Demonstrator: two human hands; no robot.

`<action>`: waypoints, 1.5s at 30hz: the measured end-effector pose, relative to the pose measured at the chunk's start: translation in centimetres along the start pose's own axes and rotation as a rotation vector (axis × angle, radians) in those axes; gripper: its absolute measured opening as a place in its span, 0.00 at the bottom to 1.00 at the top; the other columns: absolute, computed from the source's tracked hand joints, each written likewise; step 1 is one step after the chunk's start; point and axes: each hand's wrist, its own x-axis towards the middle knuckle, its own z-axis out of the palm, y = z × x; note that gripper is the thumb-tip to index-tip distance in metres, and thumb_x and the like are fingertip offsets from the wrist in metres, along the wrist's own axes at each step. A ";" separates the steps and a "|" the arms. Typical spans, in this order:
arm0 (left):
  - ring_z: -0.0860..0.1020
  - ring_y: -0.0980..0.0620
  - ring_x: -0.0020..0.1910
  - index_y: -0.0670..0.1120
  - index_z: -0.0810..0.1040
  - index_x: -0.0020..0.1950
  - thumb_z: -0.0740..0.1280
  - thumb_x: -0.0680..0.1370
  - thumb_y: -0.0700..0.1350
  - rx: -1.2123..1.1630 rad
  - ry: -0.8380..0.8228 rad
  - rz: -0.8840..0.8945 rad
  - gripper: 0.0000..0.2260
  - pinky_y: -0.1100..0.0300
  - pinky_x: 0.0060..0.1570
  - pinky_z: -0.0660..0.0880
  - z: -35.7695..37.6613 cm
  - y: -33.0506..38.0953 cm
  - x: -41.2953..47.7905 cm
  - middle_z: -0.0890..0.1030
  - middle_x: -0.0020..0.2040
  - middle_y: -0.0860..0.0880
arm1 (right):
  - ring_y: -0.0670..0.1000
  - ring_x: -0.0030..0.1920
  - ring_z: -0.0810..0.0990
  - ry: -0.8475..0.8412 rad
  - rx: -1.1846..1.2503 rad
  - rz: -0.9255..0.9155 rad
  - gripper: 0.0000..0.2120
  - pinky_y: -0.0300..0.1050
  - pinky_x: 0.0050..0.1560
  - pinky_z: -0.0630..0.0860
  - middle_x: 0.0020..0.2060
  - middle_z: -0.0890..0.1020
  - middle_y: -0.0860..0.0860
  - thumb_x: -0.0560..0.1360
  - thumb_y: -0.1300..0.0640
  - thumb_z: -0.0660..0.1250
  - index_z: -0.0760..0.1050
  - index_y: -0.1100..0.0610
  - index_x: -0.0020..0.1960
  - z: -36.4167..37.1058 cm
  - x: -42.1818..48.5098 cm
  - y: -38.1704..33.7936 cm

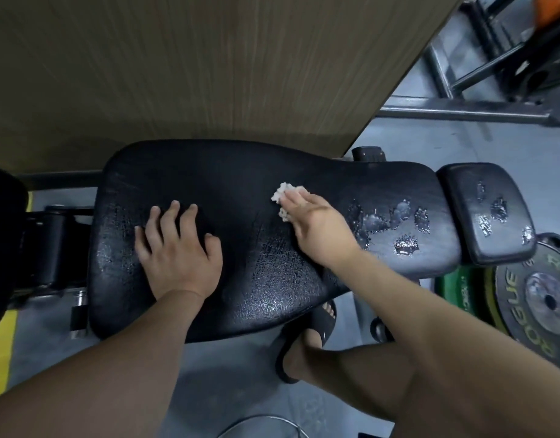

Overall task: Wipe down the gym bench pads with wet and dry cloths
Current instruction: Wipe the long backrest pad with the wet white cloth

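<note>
The flat, released left hand (180, 248) steadies the cracked black vinyl pad (240, 178) while the right hand (319, 226) presses a crumpled white cloth (283, 191) under straight fingers.

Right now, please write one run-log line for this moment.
left hand: flat on large pad | right hand: presses cloth there | small pad: shiny patches

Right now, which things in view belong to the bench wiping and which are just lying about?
Job: large bench pad, small bench pad, white cloth, right hand pressing the cloth, left hand resting on the large pad.
Lying about: weight plates, metal frame, wooden panel.
</note>
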 end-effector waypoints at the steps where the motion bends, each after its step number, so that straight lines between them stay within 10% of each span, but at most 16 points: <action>1: 0.58 0.42 0.78 0.50 0.70 0.73 0.58 0.76 0.54 -0.004 0.004 0.003 0.25 0.37 0.76 0.52 0.0 0.0 -0.1 0.67 0.76 0.46 | 0.58 0.68 0.78 -0.036 -0.011 -0.015 0.26 0.52 0.71 0.73 0.69 0.78 0.55 0.73 0.71 0.67 0.77 0.58 0.70 -0.3 -0.4 1.2; 8: 0.57 0.42 0.79 0.51 0.69 0.73 0.60 0.78 0.53 0.007 -0.028 -0.004 0.24 0.37 0.76 0.51 0.0 -0.1 0.0 0.66 0.76 0.47 | 0.58 0.76 0.67 -0.030 -0.036 0.376 0.23 0.41 0.76 0.59 0.74 0.73 0.52 0.81 0.65 0.60 0.72 0.55 0.75 -1.0 0.6 2.1; 18: 0.57 0.41 0.79 0.49 0.71 0.73 0.58 0.78 0.53 -0.037 -0.079 -0.007 0.24 0.34 0.75 0.52 -1.0 0.1 -0.2 0.67 0.76 0.45 | 0.55 0.57 0.85 -0.122 -0.110 -0.138 0.34 0.47 0.58 0.81 0.59 0.85 0.53 0.55 0.74 0.78 0.84 0.59 0.60 -2.0 -8.5 -4.0; 25: 0.56 0.42 0.79 0.49 0.69 0.74 0.57 0.78 0.54 0.001 -0.065 0.006 0.24 0.35 0.76 0.52 -0.2 -0.2 -0.1 0.66 0.77 0.46 | 0.53 0.79 0.63 -0.231 -0.220 0.094 0.31 0.39 0.77 0.54 0.81 0.61 0.52 0.79 0.66 0.58 0.58 0.54 0.81 -0.8 -1.6 -0.2; 29: 0.55 0.42 0.79 0.50 0.67 0.75 0.56 0.78 0.54 0.030 -0.072 0.017 0.24 0.35 0.76 0.51 0.0 -0.2 -0.1 0.65 0.77 0.47 | 0.59 0.71 0.69 -0.147 -0.140 0.199 0.31 0.42 0.71 0.64 0.79 0.65 0.52 0.78 0.65 0.59 0.63 0.53 0.80 0.3 0.3 -1.5; 33: 0.52 0.43 0.80 0.51 0.64 0.77 0.54 0.79 0.55 0.063 -0.134 -0.003 0.26 0.36 0.77 0.49 -0.5 0.2 0.1 0.62 0.79 0.48 | 0.60 0.61 0.79 -0.137 -0.056 -0.100 0.32 0.48 0.59 0.78 0.67 0.78 0.55 0.65 0.67 0.69 0.76 0.58 0.70 1.8 -6.1 -5.7; 38: 0.47 0.45 0.81 0.53 0.59 0.80 0.51 0.80 0.54 0.057 -0.271 -0.020 0.26 0.37 0.77 0.44 -1.8 0.8 0.3 0.56 0.82 0.49 | 0.51 0.71 0.73 -0.168 0.030 -0.202 0.35 0.48 0.68 0.75 0.74 0.72 0.43 0.71 0.68 0.62 0.71 0.47 0.75 2.4 -12.3 -3.1; 45: 0.42 0.43 0.81 0.57 0.49 0.82 0.54 0.82 0.63 0.134 -0.614 0.020 0.30 0.36 0.77 0.45 -5.3 3.7 -2.3 0.45 0.83 0.52 | 0.53 0.74 0.71 -0.041 -0.023 0.192 0.36 0.43 0.74 0.67 0.78 0.68 0.46 0.71 0.69 0.62 0.67 0.49 0.77 0.8 -15.2 1.9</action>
